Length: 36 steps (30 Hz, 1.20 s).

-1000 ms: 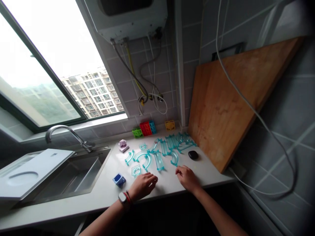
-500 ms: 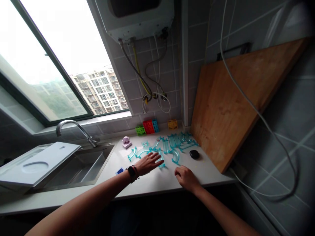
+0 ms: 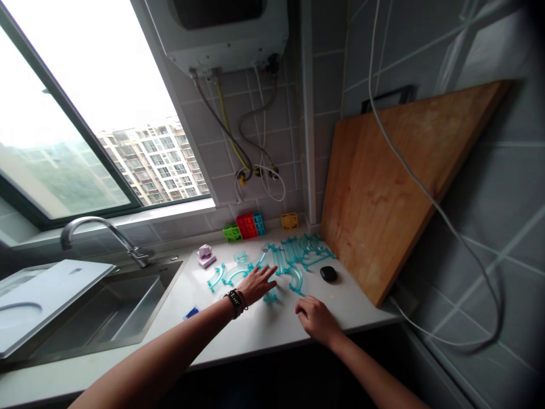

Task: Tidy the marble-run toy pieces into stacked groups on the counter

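Observation:
Over the worktop my left hand (image 3: 258, 285) reaches out palm down, fingers spread, holding nothing. Beneath and around it lie translucent teal track pieces. A small teal end (image 3: 269, 297) shows below the fingers, the rest of that piece being covered. Just right of the fingertips is a curved track piece (image 3: 296, 279), and another curved piece (image 3: 217, 277) lies to the left. Several straight track pieces (image 3: 292, 250) sit side by side farther back. My right hand (image 3: 315, 319) is curled into a loose fist near the front edge, with nothing visible in it.
A black case (image 3: 328, 274) lies at the right, near a leaning wooden board (image 3: 409, 176). Green (image 3: 232, 232), red (image 3: 247, 226) and yellow blocks (image 3: 289, 221) stand along the wall. Pink pieces (image 3: 206, 257) and a blue piece (image 3: 191, 313) lie near the sink (image 3: 147, 335).
The view has shifted, so the counter things appear farther left and lower. My left hand has moved slightly right over the track pieces, still spread. My right hand remains curled near the edge.

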Motion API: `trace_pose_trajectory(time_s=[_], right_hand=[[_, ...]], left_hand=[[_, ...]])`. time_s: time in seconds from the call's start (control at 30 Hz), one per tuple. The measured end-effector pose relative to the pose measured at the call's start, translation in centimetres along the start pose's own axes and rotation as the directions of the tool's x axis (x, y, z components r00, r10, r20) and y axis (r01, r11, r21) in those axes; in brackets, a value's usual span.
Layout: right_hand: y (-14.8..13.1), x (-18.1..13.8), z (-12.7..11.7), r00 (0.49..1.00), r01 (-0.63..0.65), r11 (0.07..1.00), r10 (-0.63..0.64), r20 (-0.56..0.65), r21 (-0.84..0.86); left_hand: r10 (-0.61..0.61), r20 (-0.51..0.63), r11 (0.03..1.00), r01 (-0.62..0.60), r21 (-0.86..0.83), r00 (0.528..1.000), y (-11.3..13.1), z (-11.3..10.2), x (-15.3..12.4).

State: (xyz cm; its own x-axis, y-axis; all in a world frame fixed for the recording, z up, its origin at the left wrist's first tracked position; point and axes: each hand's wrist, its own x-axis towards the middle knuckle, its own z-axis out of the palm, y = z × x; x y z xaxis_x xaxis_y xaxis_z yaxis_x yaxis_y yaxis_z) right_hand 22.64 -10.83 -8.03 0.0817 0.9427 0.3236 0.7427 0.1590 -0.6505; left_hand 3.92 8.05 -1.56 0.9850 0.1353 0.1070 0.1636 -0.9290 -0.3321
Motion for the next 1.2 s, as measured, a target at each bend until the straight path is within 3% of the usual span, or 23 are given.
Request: trace_pose_trajectory(time_s=[0.27, 0.37, 0.43, 0.53, 0.6, 0.67, 0.7, 0.73, 0.77, 0.8, 0.87, 0.97, 1.03, 1.07, 1.13, 1.2], right_hand=[[0.0, 0.0, 0.0, 0.999, -0.034, 0.999, 0.034, -0.009, 0.011], [0.0, 0.0, 0.1, 0.999, -0.044, 0.999, 0.044, -0.013, 0.018], [0.1, 0.0, 0.2, 0.998, -0.050, 0.998, 0.051, -0.023, 0.023], [0.2, 0.0, 0.3, 0.997, -0.065, 0.998, 0.066, -0.044, 0.024], [0.4, 0.1, 0.4, 0.995, -0.074, 0.997, 0.075, -0.061, 0.020], [0.5, 0.1, 0.5, 0.993, -0.081, 0.997, 0.082, -0.083, 0.012], [0.6, 0.1, 0.5, 0.992, -0.085, 0.996, 0.085, -0.095, 0.007], [0.7, 0.1, 0.5, 0.991, -0.088, 0.996, 0.087, -0.106, 0.000], [0.7, 0.1, 0.6, 0.989, -0.090, 0.996, 0.089, -0.115, -0.008], [0.8, 0.1, 0.6, 0.989, -0.091, 0.996, 0.088, -0.120, -0.016], [0.8, 0.1, 0.6, 0.989, -0.085, 0.996, 0.081, -0.126, -0.030], [0.8, 0.1, 0.7, 0.989, -0.068, 0.997, 0.064, -0.135, -0.028], [0.8, 0.2, 0.7, 0.988, -0.061, 0.998, 0.058, -0.141, -0.021], [0.8, 0.2, 0.8, 0.989, -0.055, 0.998, 0.051, -0.139, -0.025], [0.9, 0.3, 0.9, 0.990, -0.065, 0.997, 0.060, -0.127, -0.033], [1.0, 0.2, 1.0, 0.991, -0.076, 0.996, 0.071, -0.112, -0.040]], left_hand=[[-0.017, -0.060, 0.969, 0.002, -0.248, 0.998, -1.5, -2.8, -0.1], [-0.097, -0.111, 0.918, 0.046, -0.393, 0.989, -2.4, -3.7, -0.3], [-0.213, -0.163, 0.862, 0.107, -0.495, 0.963, -2.6, -4.2, -0.4], [-0.481, -0.251, 0.732, 0.227, -0.643, 0.840, -1.2, -5.5, -1.2], [-0.645, -0.286, 0.623, 0.270, -0.734, 0.709, 1.4, -6.4, -2.7], [-0.767, -0.271, 0.480, 0.240, -0.844, 0.581, 5.2, -7.0, -4.8], [-0.876, -0.167, 0.230, 0.088, -0.969, 0.452, 7.3, -7.2, -5.8], [-0.918, -0.043, 0.014, -0.075, -0.997, 0.394, 9.3, -7.3, -6.7], [-0.926, 0.038, -0.115, -0.187, -0.976, 0.375, 11.0, -7.4, -7.3], [-0.911, 0.098, -0.203, -0.230, -0.952, 0.400, 12.2, -7.5, -7.6], [-0.877, 0.108, -0.226, -0.202, -0.953, 0.469, 13.2, -8.3, -7.3], [-0.799, -0.048, -0.006, -0.088, -0.996, 0.599, 11.0, -11.5, -5.8], [-0.705, -0.175, 0.121, -0.127, -0.984, 0.688, 8.5, -14.3, -5.3], [-0.648, -0.222, 0.129, -0.182, -0.975, 0.728, 7.4, -15.6, -5.4], [-0.620, -0.248, 0.072, -0.261, -0.963, 0.744, 5.9, -17.1, -6.4], [-0.647, -0.215, 0.016, -0.270, -0.963, 0.731, 5.3, -16.8, -8.7]])
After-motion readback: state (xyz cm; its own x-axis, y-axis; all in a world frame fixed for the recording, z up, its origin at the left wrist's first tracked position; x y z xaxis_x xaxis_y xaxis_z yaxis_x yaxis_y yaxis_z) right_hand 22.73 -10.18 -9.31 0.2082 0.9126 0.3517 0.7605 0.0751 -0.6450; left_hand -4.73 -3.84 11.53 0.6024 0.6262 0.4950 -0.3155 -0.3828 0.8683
